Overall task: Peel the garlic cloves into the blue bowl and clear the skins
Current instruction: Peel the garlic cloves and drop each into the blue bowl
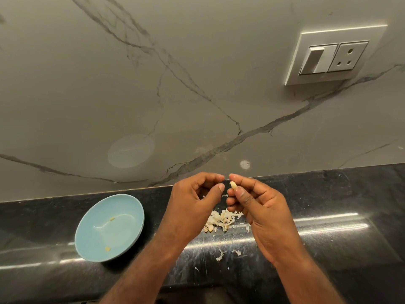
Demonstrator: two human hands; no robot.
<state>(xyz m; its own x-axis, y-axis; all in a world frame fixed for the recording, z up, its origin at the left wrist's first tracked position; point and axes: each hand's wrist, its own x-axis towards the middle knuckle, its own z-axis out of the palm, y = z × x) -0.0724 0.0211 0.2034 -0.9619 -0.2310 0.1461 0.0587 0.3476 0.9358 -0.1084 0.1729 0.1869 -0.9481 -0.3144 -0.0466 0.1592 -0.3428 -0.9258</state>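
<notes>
My right hand pinches a small pale garlic clove between thumb and forefinger, held above the black counter. My left hand hovers just to its left with fingers curled, thumb and forefinger tips close together; whether it holds a scrap of skin I cannot tell. Below both hands lies a pile of garlic cloves and papery skins. The blue bowl stands at the left on the counter with two small garlic pieces inside.
Loose skin flakes lie scattered on the black granite counter nearer me. A marble-patterned wall rises right behind the counter, carrying a switch and socket plate at upper right.
</notes>
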